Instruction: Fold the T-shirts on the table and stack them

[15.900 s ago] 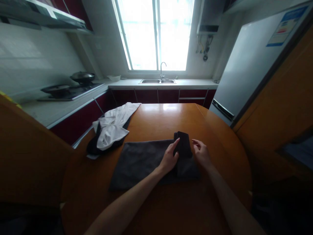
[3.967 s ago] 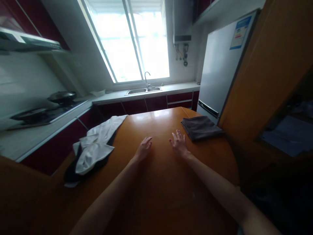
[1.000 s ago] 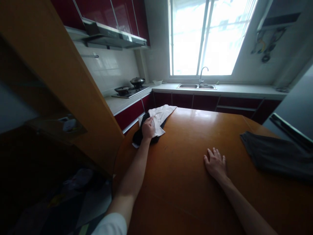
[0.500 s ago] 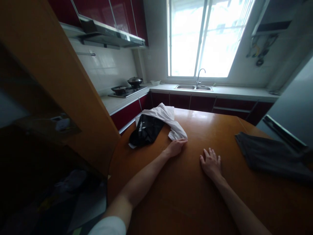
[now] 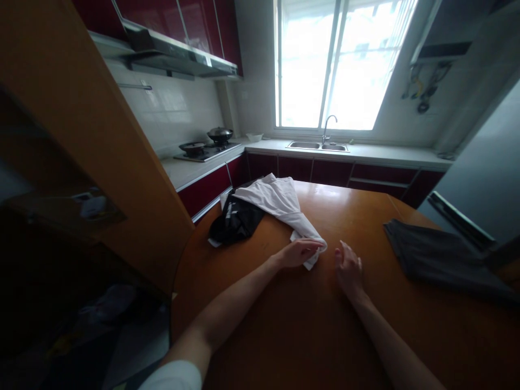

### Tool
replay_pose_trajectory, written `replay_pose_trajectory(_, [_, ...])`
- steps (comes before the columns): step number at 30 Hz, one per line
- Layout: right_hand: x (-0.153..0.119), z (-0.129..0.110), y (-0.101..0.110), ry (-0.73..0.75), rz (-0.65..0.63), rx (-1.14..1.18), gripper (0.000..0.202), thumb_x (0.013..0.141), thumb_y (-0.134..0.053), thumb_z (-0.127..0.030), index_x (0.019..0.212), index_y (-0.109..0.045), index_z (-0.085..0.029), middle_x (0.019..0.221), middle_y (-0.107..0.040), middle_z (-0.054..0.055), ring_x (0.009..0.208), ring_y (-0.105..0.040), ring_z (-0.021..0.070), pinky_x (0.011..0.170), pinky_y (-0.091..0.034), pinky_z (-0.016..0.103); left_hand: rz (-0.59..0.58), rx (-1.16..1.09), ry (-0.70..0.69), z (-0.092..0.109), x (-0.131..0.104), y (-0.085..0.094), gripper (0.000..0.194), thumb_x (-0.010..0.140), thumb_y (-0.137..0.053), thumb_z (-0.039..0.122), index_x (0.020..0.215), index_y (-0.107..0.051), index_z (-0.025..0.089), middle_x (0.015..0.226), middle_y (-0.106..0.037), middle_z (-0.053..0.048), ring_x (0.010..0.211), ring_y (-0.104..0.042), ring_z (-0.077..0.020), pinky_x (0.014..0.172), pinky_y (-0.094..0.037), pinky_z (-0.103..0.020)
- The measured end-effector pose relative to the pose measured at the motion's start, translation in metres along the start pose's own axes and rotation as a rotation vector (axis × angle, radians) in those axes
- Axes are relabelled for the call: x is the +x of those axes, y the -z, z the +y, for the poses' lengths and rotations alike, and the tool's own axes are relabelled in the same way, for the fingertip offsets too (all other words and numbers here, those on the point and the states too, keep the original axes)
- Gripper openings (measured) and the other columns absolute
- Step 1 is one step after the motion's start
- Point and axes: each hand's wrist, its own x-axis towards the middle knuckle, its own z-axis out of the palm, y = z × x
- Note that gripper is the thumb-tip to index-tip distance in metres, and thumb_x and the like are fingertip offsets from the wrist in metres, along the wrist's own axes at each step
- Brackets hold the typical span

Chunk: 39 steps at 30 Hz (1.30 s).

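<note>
A crumpled white garment (image 5: 280, 197) lies on the wooden table (image 5: 260, 319), one long narrow end stretched toward me. Closed on that end is my left hand (image 5: 298, 253), with a bit of the cloth hanging below its fingers. My right hand (image 5: 349, 271) is just to the right of it, tilted on its side above or against the tabletop, fingers extended and holding nothing. Partly under the white cloth sits a black garment (image 5: 239, 218) with pale markings. At the right lies a folded dark grey garment (image 5: 439, 260), apart from both hands.
Beyond the table runs a white counter with a double sink (image 5: 317, 146) and faucet. On the stove at the back left stand a wok (image 5: 220, 134) and a flat pan (image 5: 192, 147). A wooden partition (image 5: 134, 135) borders the table's left; a fridge stands right.
My left hand has drawn the end of the white garment toward me and rightward, stretching it out. My right hand has turned from palm-down onto its side.
</note>
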Motion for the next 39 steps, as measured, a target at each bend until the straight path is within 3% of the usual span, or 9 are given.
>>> replay_pose_trajectory(2, [-0.002, -0.006, 0.004, 0.139, 0.042, 0.086, 0.058, 0.101, -0.027, -0.042, 0.146, -0.049, -0.013, 0.147, -0.053, 0.016, 0.138, -0.045, 0.0273, 0.117, -0.032, 0.049, 0.165, 0.086, 0.084, -0.004, 0.000, 0.006, 0.030, 0.098, -0.050, 0.020, 0.118, -0.072, 0.018, 0.122, -0.072, -0.009, 0.114, -0.067, -0.0194, 0.101, -0.053, -0.032])
replay_pose_trajectory(5, [-0.012, -0.020, 0.005, 0.400, -0.049, 0.090, 0.049, 0.101, -0.036, -0.037, 0.144, -0.054, -0.021, 0.152, -0.048, 0.012, 0.140, -0.042, 0.0257, 0.115, -0.037, 0.045, 0.449, 0.314, 0.302, -0.019, -0.003, 0.026, 0.032, 0.092, -0.049, 0.011, 0.114, -0.071, 0.017, 0.116, -0.073, -0.008, 0.111, -0.067, -0.0189, 0.102, -0.051, -0.034])
replay_pose_trajectory(9, [-0.027, -0.036, 0.001, 0.554, -0.246, -0.030, 0.040, 0.098, -0.049, -0.034, 0.134, -0.063, -0.025, 0.155, -0.045, 0.007, 0.143, -0.037, 0.0270, 0.116, -0.036, 0.045, 0.562, 0.445, 0.471, -0.041, -0.010, 0.047, 0.033, 0.083, -0.051, 0.002, 0.105, -0.071, 0.013, 0.108, -0.073, -0.011, 0.106, -0.067, -0.0221, 0.101, -0.052, -0.037])
replay_pose_trajectory(13, [-0.024, -0.039, 0.007, 0.512, -0.293, -0.069, 0.027, 0.096, -0.049, -0.024, 0.112, -0.071, -0.023, 0.133, -0.063, 0.008, 0.128, -0.050, 0.0249, 0.110, -0.041, 0.040, 0.541, 0.461, 0.487, -0.050, -0.012, 0.046, 0.031, 0.079, -0.052, 0.002, 0.098, -0.072, 0.016, 0.104, -0.073, -0.008, 0.103, -0.067, -0.0217, 0.098, -0.053, -0.037])
replay_pose_trajectory(17, [-0.017, -0.038, 0.017, 0.378, -0.249, -0.130, 0.013, 0.090, -0.054, -0.020, 0.084, -0.066, -0.021, 0.108, -0.068, 0.008, 0.110, -0.058, 0.0229, 0.097, -0.046, 0.032, 0.529, 0.488, 0.488, -0.052, -0.011, 0.043, 0.037, 0.076, -0.050, -0.002, 0.101, -0.072, 0.015, 0.108, -0.073, -0.010, 0.107, -0.065, -0.0221, 0.102, -0.051, -0.037])
replay_pose_trajectory(24, [-0.030, -0.020, 0.044, 0.191, -0.186, -0.320, 0.012, 0.086, -0.054, -0.022, 0.077, -0.062, -0.022, 0.093, -0.068, 0.009, 0.096, -0.061, 0.0244, 0.082, -0.047, 0.032, 0.558, 0.602, 0.525, -0.051, -0.018, 0.055, 0.057, 0.075, -0.045, -0.005, 0.123, -0.068, 0.018, 0.135, -0.062, -0.012, 0.134, -0.050, -0.0271, 0.117, -0.035, -0.048])
replay_pose_trajectory(29, [-0.059, 0.034, 0.094, 0.093, -0.272, -0.376, 0.013, 0.085, -0.054, -0.026, 0.077, -0.063, -0.021, 0.090, -0.068, 0.009, 0.088, -0.063, 0.0235, 0.078, -0.046, 0.031, 0.452, 0.812, 0.678, -0.044, -0.028, 0.070, 0.062, 0.078, -0.051, 0.000, 0.133, -0.064, 0.024, 0.158, -0.042, -0.012, 0.152, -0.024, -0.0350, 0.120, -0.017, -0.064])
replay_pose_trajectory(34, [-0.104, 0.091, 0.142, 0.012, -0.274, -0.383, 0.013, 0.081, -0.056, -0.027, 0.082, -0.068, -0.022, 0.089, -0.066, 0.008, 0.089, -0.064, 0.0250, 0.080, -0.047, 0.032, 0.143, 0.720, 0.645, -0.024, -0.020, 0.072, 0.045, 0.083, -0.048, 0.003, 0.111, -0.076, 0.024, 0.132, -0.066, -0.011, 0.136, -0.050, -0.0304, 0.120, -0.020, -0.059])
replay_pose_trajectory(39, [-0.126, 0.119, 0.170, -0.089, -0.160, -0.314, 0.016, 0.072, -0.058, -0.019, 0.087, -0.065, -0.021, 0.107, -0.064, 0.009, 0.091, -0.064, 0.0224, 0.081, -0.048, 0.029, -0.120, 0.598, 0.520, 0.008, -0.007, 0.071, 0.027, 0.084, -0.055, 0.013, 0.095, -0.078, 0.022, 0.099, -0.075, -0.010, 0.102, -0.066, -0.0273, 0.100, -0.047, -0.038])
